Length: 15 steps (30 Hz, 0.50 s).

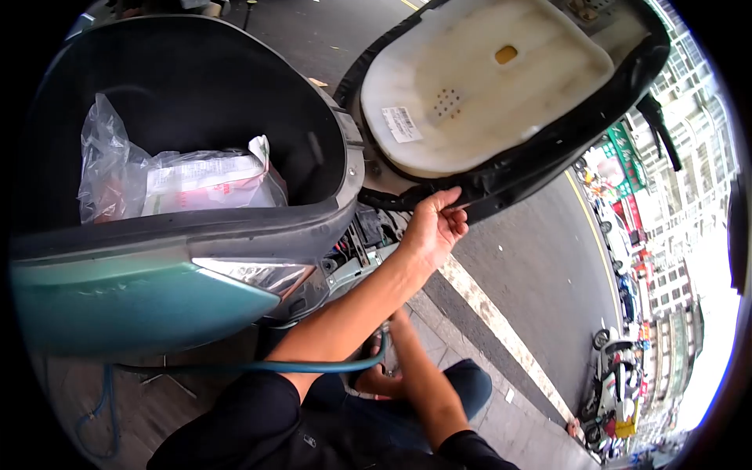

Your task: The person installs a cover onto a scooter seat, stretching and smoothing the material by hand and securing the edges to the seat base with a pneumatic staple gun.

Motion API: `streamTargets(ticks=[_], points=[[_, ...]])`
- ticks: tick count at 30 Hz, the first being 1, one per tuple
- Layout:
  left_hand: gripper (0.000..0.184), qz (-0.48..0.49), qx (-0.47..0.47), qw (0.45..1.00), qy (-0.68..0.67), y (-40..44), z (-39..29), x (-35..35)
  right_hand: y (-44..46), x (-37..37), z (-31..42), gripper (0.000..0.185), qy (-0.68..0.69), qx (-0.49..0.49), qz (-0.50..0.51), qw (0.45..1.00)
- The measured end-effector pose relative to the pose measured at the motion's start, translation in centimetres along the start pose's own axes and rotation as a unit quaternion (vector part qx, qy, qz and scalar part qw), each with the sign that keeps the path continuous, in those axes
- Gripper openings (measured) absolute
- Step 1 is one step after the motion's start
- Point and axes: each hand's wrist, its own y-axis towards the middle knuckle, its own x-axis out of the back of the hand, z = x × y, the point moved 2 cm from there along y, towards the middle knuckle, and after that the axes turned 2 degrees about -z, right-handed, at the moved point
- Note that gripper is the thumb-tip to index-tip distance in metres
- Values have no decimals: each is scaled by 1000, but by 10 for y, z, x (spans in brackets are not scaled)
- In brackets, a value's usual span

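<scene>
The left hand (435, 231) is drawn mostly closed, thumb uppermost and fingers curled, and appears to pinch the dark lower edge of the seat (486, 90) between them; how firmly, I cannot tell. The right hand (390, 323) sits lower, mostly hidden beneath the left forearm, where a blue-green hose (188, 366) runs up to it; whether it grips the hose cannot be made out. The seat is tipped up on the far right side of the scooter, its pale underside and white label (402, 124) facing the wearer. For this hold, a thumb laid flat on the edge with the fingers hooked under it should serve better than a fingertip pinch, since a seat this broad could swing if let slip. It also seems wise to bear the fingers away from the exposed parts (356, 247) in the gap just below, and to leave the forearm clear of the hose. Beside the seat, the open storage bin (196, 86) holds a clear plastic bag (110, 164) and a printed wrapper (204, 176). Beneath its rim are a lamp (254, 274) and a green panel (133, 301); beyond lies the road.
</scene>
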Motion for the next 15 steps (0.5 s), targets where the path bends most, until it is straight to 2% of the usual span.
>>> streamTargets(ticks=[2,3,5,6,8,9,11,12,15], points=[[13,-12,9,1000,-5,0,0,0,-37,34,83,27,84,64,-22,994],[12,-1,8,1000,0,1,1,1,-60,55,125,26,79,158,4,984],[11,5,5,1000,9,-1,-1,-1,-142,60,211,26,-4,275,-83,958],[11,-1,4,1000,4,0,0,-1,-170,72,243,31,-21,320,-68,945],[12,5,11,1000,6,3,1,1,-251,58,303,35,56,377,-48,923],[12,8,13,1000,2,6,2,3,-289,46,328,30,79,374,-44,923],[12,-1,11,1000,-9,3,3,1,-347,21,354,22,21,408,-132,903],[12,-6,9,1000,-11,1,2,-1,-359,22,363,21,-2,438,-98,894],[14,-5,1,1000,-4,-1,-1,-6,-426,-55,354,23,-276,480,-116,824]])
